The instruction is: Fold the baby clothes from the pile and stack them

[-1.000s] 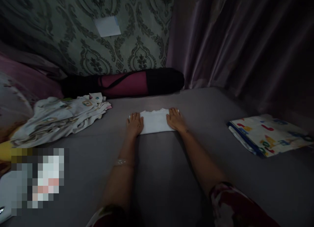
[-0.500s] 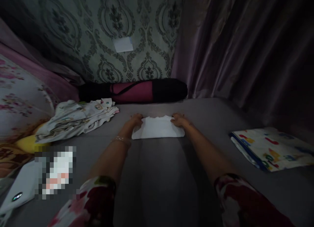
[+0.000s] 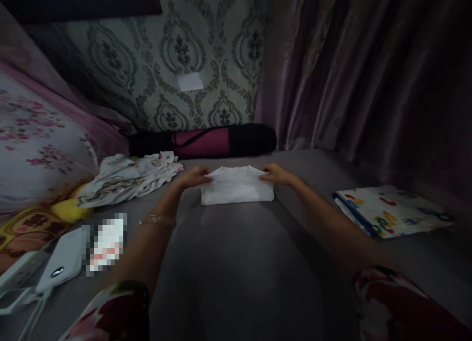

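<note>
A folded white cloth (image 3: pixel 236 186) lies on the grey bed sheet (image 3: pixel 236 262) in front of me. My left hand (image 3: pixel 195 175) pinches its far left corner, and my right hand (image 3: pixel 276 174) pinches its far right corner. The far edge of the cloth is raised off the sheet between the two hands. Both arms stretch forward, in flowered sleeves, with a bracelet on the left wrist.
A heap of printed white garments (image 3: pixel 129 176) lies to the left. A folded cloth with coloured shapes (image 3: pixel 391 211) sits at the right. A dark and pink rolled bag (image 3: pixel 206 140) rests against the patterned wall. A flowered pillow (image 3: pixel 37 149) and white devices (image 3: pixel 55 267) are at the left. Curtains hang on the right.
My hands went from lying flat on the white cloth's side edges to gripping its far corners and lifting the far edge. The view has tilted up and shifted.
</note>
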`<state>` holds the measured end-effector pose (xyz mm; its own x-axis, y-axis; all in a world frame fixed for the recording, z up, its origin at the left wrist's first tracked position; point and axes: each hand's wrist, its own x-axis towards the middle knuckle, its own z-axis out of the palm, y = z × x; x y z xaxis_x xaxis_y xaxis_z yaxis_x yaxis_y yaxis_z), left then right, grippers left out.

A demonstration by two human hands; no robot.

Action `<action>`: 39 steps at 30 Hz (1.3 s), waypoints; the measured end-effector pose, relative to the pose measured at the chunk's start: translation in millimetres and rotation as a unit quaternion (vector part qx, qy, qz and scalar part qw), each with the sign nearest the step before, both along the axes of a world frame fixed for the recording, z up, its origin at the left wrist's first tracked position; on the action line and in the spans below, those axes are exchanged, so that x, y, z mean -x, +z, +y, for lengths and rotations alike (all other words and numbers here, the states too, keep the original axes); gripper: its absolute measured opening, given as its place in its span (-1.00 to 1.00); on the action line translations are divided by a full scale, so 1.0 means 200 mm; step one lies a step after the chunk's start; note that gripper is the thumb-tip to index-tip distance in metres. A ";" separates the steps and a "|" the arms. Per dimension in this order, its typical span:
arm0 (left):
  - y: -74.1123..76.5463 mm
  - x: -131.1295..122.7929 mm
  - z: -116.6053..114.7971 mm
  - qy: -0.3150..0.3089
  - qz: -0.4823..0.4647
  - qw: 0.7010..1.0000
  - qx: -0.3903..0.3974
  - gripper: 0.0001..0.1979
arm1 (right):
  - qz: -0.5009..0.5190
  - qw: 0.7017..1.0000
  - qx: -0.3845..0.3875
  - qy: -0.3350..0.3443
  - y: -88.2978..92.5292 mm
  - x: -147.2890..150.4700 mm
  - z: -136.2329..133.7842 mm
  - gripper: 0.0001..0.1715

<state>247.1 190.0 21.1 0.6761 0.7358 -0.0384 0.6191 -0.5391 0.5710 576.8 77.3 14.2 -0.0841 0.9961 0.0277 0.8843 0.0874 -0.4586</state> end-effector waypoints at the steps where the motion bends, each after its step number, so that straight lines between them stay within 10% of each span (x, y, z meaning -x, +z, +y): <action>1: 0.05 0.03 -0.05 -0.012 -0.025 0.999 0.023 -0.70 | 0.031 0.999 -0.013 0.017 0.03 -0.01 -0.05 -0.69; 6: 0.27 0.15 -0.32 -0.064 -0.050 0.991 0.111 -0.66 | 0.163 0.985 0.019 0.058 0.18 -0.03 -0.32 -0.52; 11: 0.30 0.19 -0.43 -0.090 -0.015 0.977 0.193 -0.67 | 0.225 0.966 0.111 0.070 0.26 -0.02 -0.48 -0.47; 16: 0.24 0.13 -0.40 -0.048 -0.080 0.984 0.151 -0.71 | 0.227 0.969 0.077 0.052 0.23 -0.04 -0.44 -0.51; 20: 0.18 0.11 -0.37 0.006 -0.143 0.989 -0.028 -0.70 | 0.167 0.976 -0.130 0.047 0.14 -0.06 -0.38 -0.66; 26: -0.13 0.16 -0.48 -0.022 -0.058 0.954 -0.294 -0.79 | 0.003 0.963 -0.243 0.114 -0.22 -0.02 -0.51 -0.71; 32: -0.39 0.24 -0.67 -0.113 0.055 0.957 -0.262 -0.66 | -0.055 0.976 -0.129 0.167 -0.41 0.05 -0.71 -0.47; 39: -0.38 0.26 -0.64 -0.030 0.052 0.984 -0.168 -0.62 | -0.061 0.994 -0.065 0.058 -0.35 0.11 -0.67 -0.55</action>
<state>194.9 61.5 -54.1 0.7238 0.6777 0.1297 0.6259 -0.7240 0.2898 555.5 -55.8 -55.6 -0.2095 0.9679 0.1388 0.9128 0.2445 -0.3271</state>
